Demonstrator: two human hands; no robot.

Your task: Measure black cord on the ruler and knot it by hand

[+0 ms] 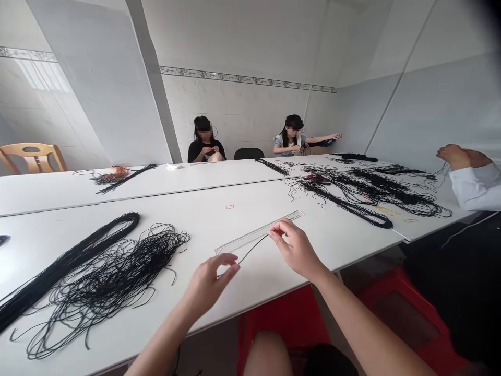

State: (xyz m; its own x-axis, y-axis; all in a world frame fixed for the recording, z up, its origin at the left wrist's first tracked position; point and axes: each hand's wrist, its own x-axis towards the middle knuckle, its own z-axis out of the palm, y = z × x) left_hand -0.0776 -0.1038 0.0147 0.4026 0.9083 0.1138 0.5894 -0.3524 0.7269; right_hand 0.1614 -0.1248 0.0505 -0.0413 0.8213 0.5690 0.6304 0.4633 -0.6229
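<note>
The person's left hand (207,284) and right hand (297,250) are working just above a white table (344,232), with the left arm (164,334) and right arm (364,329) reaching in from the bottom of the view. The right thumb and fingers (278,228) are closing narrowly on one end of a short black cord (253,249), while the left fingertips (230,263) are curling narrowly around its other end, so the cord is running diagonally between the hands. A clear plastic ruler (258,232) is lying on the table just beyond them, near the right hand and apart from the cord.

To the left, a loose tangle of black cords (105,292) is spreading across the table beside a long gathered bundle of black cords (66,261). More black cord tangles (364,193) are lying farther along the table, near a co-worker's hands (457,156) and white sleeve (473,188) at the right edge. Two other seated co-workers (203,141) (291,138) are working across the far side of the tables — one with both hands raised together, the other stretching an arm out. Red plastic stools (282,324) are standing below the near table edge.
</note>
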